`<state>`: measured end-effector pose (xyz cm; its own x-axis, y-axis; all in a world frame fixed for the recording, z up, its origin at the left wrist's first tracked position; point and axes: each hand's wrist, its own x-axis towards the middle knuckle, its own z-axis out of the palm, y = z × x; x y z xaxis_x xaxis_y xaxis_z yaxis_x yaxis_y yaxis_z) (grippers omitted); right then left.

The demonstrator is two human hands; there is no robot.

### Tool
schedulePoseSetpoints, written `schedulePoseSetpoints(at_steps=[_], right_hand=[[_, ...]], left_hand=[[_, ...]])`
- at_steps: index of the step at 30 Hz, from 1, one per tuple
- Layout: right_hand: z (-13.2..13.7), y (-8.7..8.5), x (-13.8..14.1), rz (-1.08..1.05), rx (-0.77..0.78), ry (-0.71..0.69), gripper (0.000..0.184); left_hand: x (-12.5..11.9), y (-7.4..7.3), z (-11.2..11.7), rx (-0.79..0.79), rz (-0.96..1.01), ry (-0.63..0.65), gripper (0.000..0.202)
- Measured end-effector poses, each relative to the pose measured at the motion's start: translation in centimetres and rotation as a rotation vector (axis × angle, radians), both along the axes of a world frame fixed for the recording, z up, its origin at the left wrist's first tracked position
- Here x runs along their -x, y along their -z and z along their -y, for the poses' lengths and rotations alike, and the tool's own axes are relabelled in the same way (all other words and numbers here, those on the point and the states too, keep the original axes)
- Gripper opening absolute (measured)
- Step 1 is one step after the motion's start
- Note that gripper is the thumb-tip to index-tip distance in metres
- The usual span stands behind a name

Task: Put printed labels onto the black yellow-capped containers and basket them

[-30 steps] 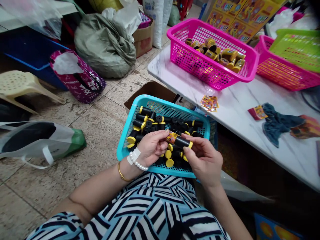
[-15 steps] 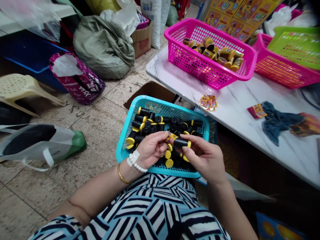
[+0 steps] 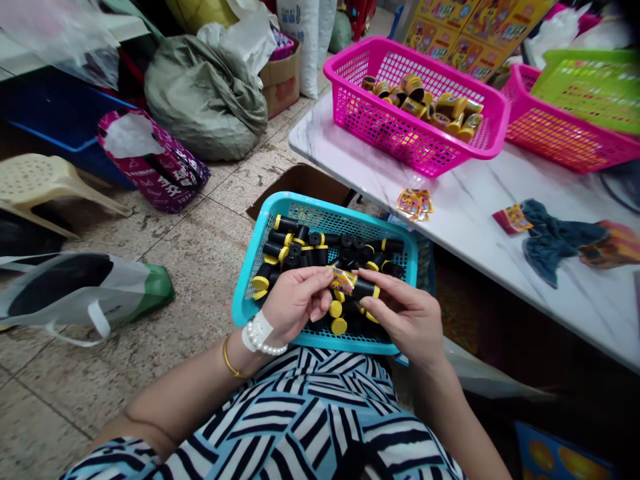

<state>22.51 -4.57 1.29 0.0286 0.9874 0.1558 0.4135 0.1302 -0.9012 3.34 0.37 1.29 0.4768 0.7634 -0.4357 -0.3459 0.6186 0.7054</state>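
Observation:
My right hand [image 3: 415, 320] grips a small black cylinder [image 3: 364, 288] with a yellow cap between thumb and fingers. The thumb and forefinger of my left hand [image 3: 299, 297] pinch the end of a colourful yellow printed label [image 3: 343, 281]. The label's other end lies against the cylinder. Both hands are above a turquoise basket [image 3: 245, 267] on my lap. Inside it are several black cylinders with yellow caps [image 3: 339, 326], some hidden behind my hands.
A marbled table [image 3: 465, 220] on the right bears a pink basket [image 3: 417, 143] of labelled cylinders, a stack of labels [image 3: 415, 203] and a dark blue cloth [image 3: 557, 233]. Left are a white-green bag [image 3: 145, 293], a plastic stool [image 3: 35, 177] and a purple bag [image 3: 160, 167].
My left hand has shifted slightly left, and more of the printed label shows between my hands. The right hand still holds the cylinder, almost in the same place.

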Motion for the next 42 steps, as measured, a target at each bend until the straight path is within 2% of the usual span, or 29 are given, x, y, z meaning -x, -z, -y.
schedulePoseSetpoints(at_steps=[2,4,7,8,10,12,13,16,18,21,23,27,31,38,40,42], right_hand=[[0.3,0.0,-0.4,-0.003,-0.039,0.035,0.032],[0.5,-0.1,-0.8,-0.019,-0.067,0.069,0.032],[1.0,-0.5,-0.8,-0.073,-0.055,0.075,0.034],[1.1,-0.7,-0.7,-0.11,-0.046,0.058,0.037],[1.5,-1.1,-0.1,-0.194,-0.035,0.004,0.044],[1.8,-1.5,0.6,-0.258,-0.061,-0.035,0.045],[2.0,-1.7,1.0,-0.278,-0.087,-0.039,0.043],[2.4,-2.6,1.8,-0.276,-0.211,0.002,0.032],[2.7,-3.4,2.1,-0.175,-0.334,0.042,0.029],[3.1,-4.7,2.1,0.014,-0.521,0.118,0.028],[3.5,-5.4,2.0,0.06,-0.58,0.168,0.028],[4.6,-6.0,1.4,0.074,-0.609,0.199,0.029],[6.2,-6.3,0.9,0.068,-0.616,0.166,0.034],[8.6,-7.5,0.7,0.09,-0.72,0.292,0.037],[8.7,-7.5,0.9,0.015,-0.695,0.311,0.032],[8.5,-7.5,1.1,-0.146,-0.599,0.303,0.028]], left_hand=[[0.2,-0.1,0.6,-0.05,-0.044,-0.005,0.03],[0.5,-0.3,0.8,-0.161,-0.135,-0.07,0.031],[1.0,-1.1,0.2,-0.353,-0.245,-0.159,0.046],[1.2,-1.5,-0.1,-0.396,-0.24,-0.132,0.052],[1.6,-2.4,-0.6,-0.448,-0.185,0.016,0.057],[1.8,-3.2,-0.8,-0.485,-0.149,0.172,0.05],[1.9,-3.6,-0.8,-0.504,-0.147,0.209,0.044],[1.6,-4.7,-0.4,-0.562,-0.173,0.199,0.032],[1.0,-5.6,0.0,-0.608,-0.197,0.203,0.028],[-0.2,-7.0,0.6,-0.678,-0.207,0.226,0.028],[-0.9,-7.8,0.8,-0.686,-0.162,0.229,0.031],[-1.2,-8.4,1.1,-0.587,-0.086,0.3,0.044],[-1.2,-8.5,1.6,-0.569,-0.071,0.316,0.036],[-2.0,-10.0,3.5,-0.895,-0.109,0.323,0.03],[-2.0,-10.2,3.8,-1.002,-0.157,0.312,0.03],[-1.8,-10.0,4.1,-1.11,-0.218,0.283,0.028]])
